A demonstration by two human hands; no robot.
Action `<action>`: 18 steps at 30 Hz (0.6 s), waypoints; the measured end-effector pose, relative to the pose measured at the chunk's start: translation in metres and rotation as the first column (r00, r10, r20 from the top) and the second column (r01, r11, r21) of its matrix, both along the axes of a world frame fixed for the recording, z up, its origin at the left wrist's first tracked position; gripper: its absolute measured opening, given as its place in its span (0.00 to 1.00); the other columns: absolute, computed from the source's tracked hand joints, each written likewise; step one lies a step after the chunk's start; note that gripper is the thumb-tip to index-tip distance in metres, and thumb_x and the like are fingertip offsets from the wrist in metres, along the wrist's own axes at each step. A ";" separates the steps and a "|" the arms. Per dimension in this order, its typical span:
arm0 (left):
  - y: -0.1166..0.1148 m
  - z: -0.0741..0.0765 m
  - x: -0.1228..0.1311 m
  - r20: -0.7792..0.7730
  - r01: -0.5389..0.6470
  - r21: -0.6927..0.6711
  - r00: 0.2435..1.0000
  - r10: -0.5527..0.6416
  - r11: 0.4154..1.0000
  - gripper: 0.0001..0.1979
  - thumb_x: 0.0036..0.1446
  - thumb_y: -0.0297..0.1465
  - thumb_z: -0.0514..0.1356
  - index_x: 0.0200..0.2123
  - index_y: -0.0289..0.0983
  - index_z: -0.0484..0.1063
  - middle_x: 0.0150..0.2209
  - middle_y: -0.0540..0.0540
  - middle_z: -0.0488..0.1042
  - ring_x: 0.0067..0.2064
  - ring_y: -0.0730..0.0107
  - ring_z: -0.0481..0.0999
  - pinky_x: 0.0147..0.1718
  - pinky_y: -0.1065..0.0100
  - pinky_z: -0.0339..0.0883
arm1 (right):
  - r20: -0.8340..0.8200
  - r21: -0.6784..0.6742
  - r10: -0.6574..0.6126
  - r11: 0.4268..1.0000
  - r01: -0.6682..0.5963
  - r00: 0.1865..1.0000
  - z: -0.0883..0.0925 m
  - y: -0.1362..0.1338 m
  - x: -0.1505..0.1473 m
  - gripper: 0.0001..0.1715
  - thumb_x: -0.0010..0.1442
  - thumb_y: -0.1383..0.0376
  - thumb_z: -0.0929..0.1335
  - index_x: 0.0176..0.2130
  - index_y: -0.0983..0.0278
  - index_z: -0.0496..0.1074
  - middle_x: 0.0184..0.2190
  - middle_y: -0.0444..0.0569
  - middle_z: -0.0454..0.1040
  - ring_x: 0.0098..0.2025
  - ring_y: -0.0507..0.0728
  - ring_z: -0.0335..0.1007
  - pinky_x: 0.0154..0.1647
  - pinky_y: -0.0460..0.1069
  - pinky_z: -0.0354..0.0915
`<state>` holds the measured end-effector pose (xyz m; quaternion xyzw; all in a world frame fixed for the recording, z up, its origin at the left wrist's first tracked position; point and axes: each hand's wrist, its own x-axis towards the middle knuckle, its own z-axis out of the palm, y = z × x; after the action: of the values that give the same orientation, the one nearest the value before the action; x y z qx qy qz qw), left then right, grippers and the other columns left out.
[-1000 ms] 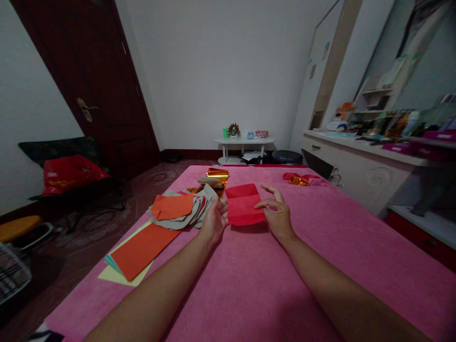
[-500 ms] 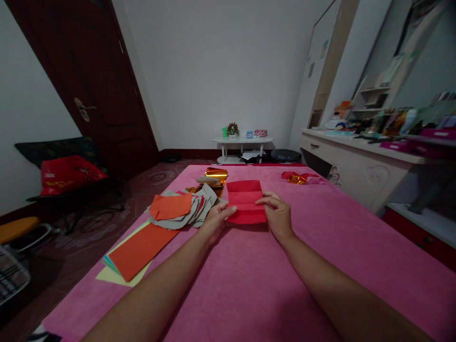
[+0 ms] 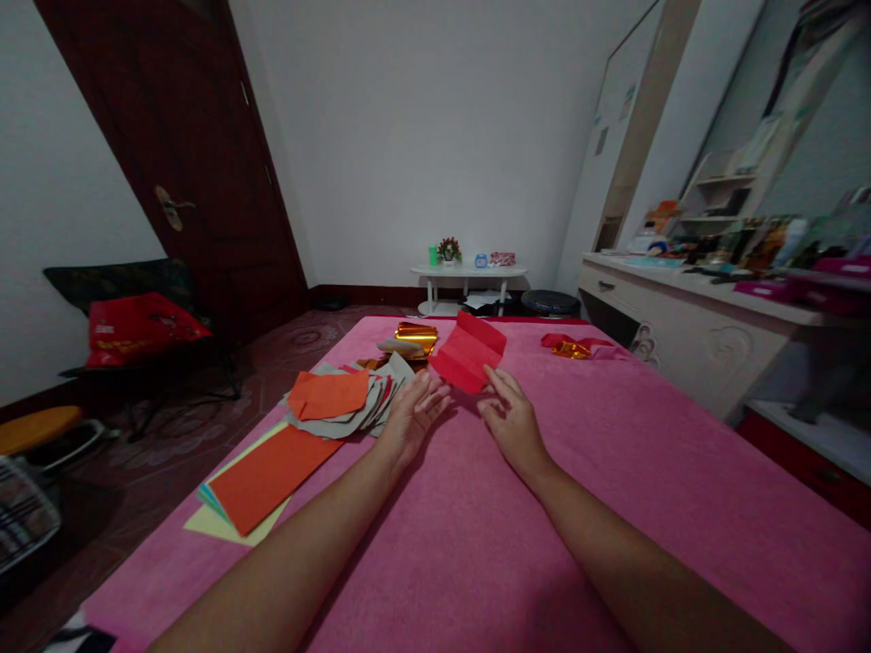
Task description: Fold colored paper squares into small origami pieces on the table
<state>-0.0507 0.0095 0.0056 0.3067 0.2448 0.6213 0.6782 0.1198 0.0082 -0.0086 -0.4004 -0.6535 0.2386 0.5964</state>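
Observation:
A creased sheet of red paper (image 3: 469, 352) is tilted above the pink cloth, its near corner pinched by my right hand (image 3: 513, 422). My left hand (image 3: 414, 415) is open, palm turned inward, just below the paper's left side and apart from it. Left of that hand lies a messy stack of grey and red paper pieces (image 3: 381, 399), topped by an orange piece (image 3: 327, 394). Nearer to me, an orange sheet (image 3: 272, 476) rests on several coloured sheets. Behind the stack is a shiny gold roll (image 3: 416, 337).
The pink cloth (image 3: 463, 544) covers the work surface. At its far right lies a red and gold crumpled bundle (image 3: 572, 348). Beyond stands a small white table (image 3: 469, 270). A dresser (image 3: 687, 317) with bottles is on the right, a chair with a red bag (image 3: 142, 328) on the left.
My left hand has let go of the red paper and opened. The paper has turned from level to tilted and moved slightly away, held by my right hand alone. The view has shifted slightly.

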 end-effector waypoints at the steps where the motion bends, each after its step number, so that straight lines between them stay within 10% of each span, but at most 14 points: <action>1: -0.002 -0.001 0.002 0.002 0.025 -0.007 1.000 -0.025 1.000 0.15 0.51 0.35 0.65 0.42 0.37 0.71 0.42 0.43 0.76 0.42 0.67 0.77 0.45 0.64 0.70 | -0.002 -0.026 0.032 0.999 -0.032 0.999 -0.002 -0.001 -0.004 0.36 0.52 0.71 0.65 0.60 0.55 0.62 0.60 0.51 0.58 0.46 0.56 0.69 0.41 0.50 0.69; 11: -0.009 -0.004 0.017 -0.003 0.047 -0.048 0.999 -0.047 0.998 0.15 0.50 0.39 0.64 0.36 0.34 0.73 0.35 0.43 0.78 0.30 0.69 0.77 0.33 0.67 0.71 | 0.016 -0.157 0.332 0.932 -0.326 0.943 -0.007 -0.022 -0.032 0.53 0.50 0.72 0.67 0.66 0.49 0.41 0.67 0.52 0.41 0.51 0.56 0.67 0.39 0.49 0.70; 18: 0.000 -0.003 0.007 -0.188 -0.242 -0.101 0.957 0.220 0.965 0.13 0.49 0.35 0.65 0.35 0.34 0.70 0.29 0.45 0.77 0.28 0.70 0.76 0.26 0.71 0.69 | -0.053 -0.175 0.269 0.945 -0.275 0.962 0.002 -0.024 -0.029 0.26 0.54 0.62 0.69 0.53 0.57 0.68 0.62 0.52 0.56 0.44 0.56 0.71 0.39 0.50 0.69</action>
<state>-0.0441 0.0092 0.0025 0.2871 0.3754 0.6508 0.5943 0.0905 -0.0162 -0.0070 -0.3556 -0.6694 0.3827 0.5282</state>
